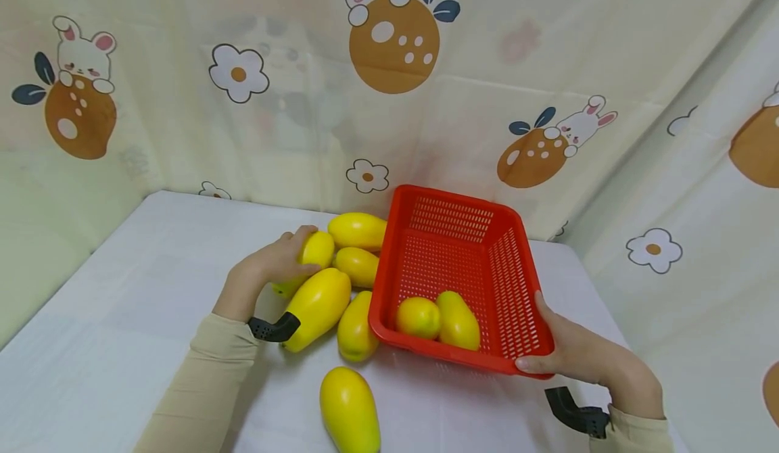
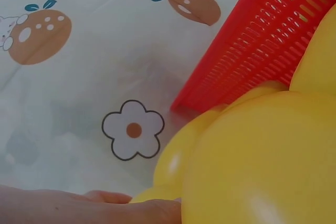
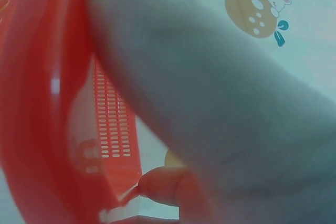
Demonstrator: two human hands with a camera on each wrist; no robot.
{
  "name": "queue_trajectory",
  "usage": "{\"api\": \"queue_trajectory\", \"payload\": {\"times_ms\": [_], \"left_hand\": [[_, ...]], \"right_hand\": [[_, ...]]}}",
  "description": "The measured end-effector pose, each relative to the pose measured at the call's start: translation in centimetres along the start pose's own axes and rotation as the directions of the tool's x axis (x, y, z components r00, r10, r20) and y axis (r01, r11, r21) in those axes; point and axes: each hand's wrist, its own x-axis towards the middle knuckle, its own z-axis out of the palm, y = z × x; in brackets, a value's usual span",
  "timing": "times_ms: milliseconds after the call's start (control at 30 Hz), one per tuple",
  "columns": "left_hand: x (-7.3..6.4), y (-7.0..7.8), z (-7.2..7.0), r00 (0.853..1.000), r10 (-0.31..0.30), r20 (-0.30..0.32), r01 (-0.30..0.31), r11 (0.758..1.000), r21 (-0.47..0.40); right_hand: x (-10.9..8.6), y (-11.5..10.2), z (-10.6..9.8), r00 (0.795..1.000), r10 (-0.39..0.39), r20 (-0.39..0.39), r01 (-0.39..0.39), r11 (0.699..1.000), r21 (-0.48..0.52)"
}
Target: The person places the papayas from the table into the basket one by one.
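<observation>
My left hand (image 1: 282,260) curls round a smooth yellow papaya-shaped fruit (image 1: 318,250), thumb on the near side and fingers over the far side. A green-tinged end shows below that hand. Just nearer lies a larger fruit of the same kind (image 1: 319,310). My right hand (image 1: 578,348) grips the near right corner of a red plastic basket (image 1: 453,355), its thumb over the rim. The basket is tilted, its inside facing me. Two yellow fruits (image 1: 456,321) rest in its near end. In the right wrist view a blurred pale shape covers much of the basket.
More yellow fruits (image 1: 356,267) lie close along the basket's left side. A single fruit (image 1: 349,409) lies nearer the front. The table has a white cover (image 1: 140,291); a patterned curtain (image 1: 292,149) hangs behind it and at the right.
</observation>
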Motion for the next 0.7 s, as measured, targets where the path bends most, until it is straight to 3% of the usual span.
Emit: {"api": "queue_trajectory", "payload": {"times_ms": [133,700], "left_hand": [[0.11,-0.2,-0.07,1.0,-0.006,0.001,0.006,1.0,-0.008],[0.04,0.08,-0.17,1.0,0.02,0.002,-0.02,1.0,0.001]], "right_hand": [[-0.01,-0.11,-0.06,1.0,-0.006,0.002,0.006,1.0,-0.026],[0.05,-0.17,-0.12,1.0,0.013,0.015,-0.014,0.999,0.029]]}}
